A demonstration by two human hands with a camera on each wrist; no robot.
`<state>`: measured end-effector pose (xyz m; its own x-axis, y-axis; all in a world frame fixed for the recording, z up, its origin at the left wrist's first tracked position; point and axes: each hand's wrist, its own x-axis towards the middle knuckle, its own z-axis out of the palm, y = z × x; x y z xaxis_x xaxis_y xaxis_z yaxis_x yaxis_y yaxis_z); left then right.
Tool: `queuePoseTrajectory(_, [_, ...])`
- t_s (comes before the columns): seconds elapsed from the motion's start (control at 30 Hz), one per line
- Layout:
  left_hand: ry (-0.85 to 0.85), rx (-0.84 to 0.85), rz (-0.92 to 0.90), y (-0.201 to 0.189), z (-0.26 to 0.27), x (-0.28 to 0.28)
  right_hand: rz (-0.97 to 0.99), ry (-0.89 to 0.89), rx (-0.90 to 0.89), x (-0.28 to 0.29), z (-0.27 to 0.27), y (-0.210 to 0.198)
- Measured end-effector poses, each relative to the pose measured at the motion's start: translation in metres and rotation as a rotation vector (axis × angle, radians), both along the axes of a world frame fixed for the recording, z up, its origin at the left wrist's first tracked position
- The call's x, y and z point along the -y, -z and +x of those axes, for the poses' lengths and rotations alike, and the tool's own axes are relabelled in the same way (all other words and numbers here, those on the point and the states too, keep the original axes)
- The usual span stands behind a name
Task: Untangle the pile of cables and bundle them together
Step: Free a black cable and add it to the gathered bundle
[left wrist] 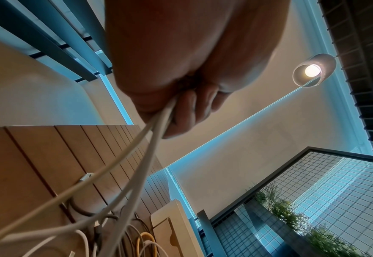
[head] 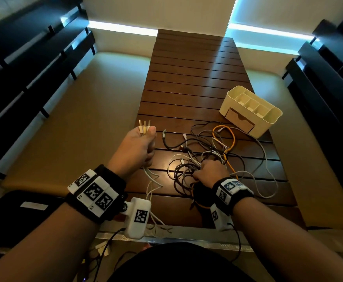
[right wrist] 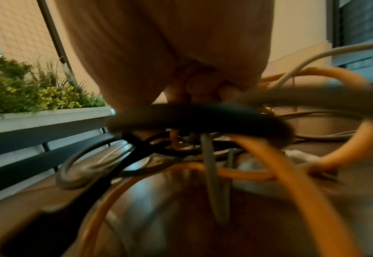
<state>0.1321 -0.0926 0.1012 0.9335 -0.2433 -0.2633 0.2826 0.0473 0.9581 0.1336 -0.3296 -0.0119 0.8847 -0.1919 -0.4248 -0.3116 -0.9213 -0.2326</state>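
Cable pile (head: 211, 157): tangled black, grey, white and orange leads, lying on the slatted table (head: 193, 78), near side, just short of the organiser box (head: 252, 110).
Freed white cables (head: 152, 182): three plug ends held upright left of the pile, tails trailing down toward the near table edge and back into the tangle.
Left hand (head: 136, 149): raised left of the pile, fingers (left wrist: 187, 111) curled tight round the white cables, thumb pressed beside the plugs.
Right hand (head: 209, 171): down on the near part of the pile, fingers curled into the loops, gripping several strands; which ones, not clear through the blur.
Step in hand: probably mid-untangling, white set being drawn out, nothing bundled yet.
Next move: likely holding the pile down while pulling the white tails leftward, slowly, watching for snags on the orange cable (head: 229, 143).
Edges: left hand over the table's left edge; white tails draped past the near edge, liable to slip off.
Open room: bare slats beyond the pile; organiser box close behind on the right.
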Motion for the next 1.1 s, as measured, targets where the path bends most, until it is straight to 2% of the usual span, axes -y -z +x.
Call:
queuePoseTrajectory(0.1, [0.000,-0.006,0.000,0.001,0.000,0.001,0.168,-0.004,0.041,0.014,0.001,-0.004])
queuePoseTrajectory(0.27, [0.015,-0.003,0.011,0.000,0.000,0.004,0.143,-0.184,-0.167,0.025,0.008,-0.014])
queuePoseTrajectory(0.47, [0.024,0.003,0.031,0.000,0.003,0.009,0.348,-0.047,-0.065,0.019,0.019,-0.016])
queuePoseTrajectory(0.53, [0.024,0.002,0.030,0.000,0.003,0.010,0.313,-0.030,-0.102,0.018,0.021,-0.010])
queuePoseTrajectory(0.67, [0.008,-0.009,0.032,0.001,0.006,0.008,0.100,-0.144,-0.064,0.019,0.023,-0.002])
queuePoseTrajectory(0.87, [-0.006,-0.021,0.046,0.003,0.011,0.007,-0.041,-0.083,0.005,0.023,0.031,0.010])
queuePoseTrajectory(1.0, [-0.003,-0.015,0.058,0.002,0.017,0.013,-0.144,-0.062,-0.012,0.020,0.035,0.012])
queuePoseTrajectory(1.1, [0.011,-0.007,0.066,0.001,0.022,0.020,-0.151,-0.088,-0.027,0.012,0.035,0.012])
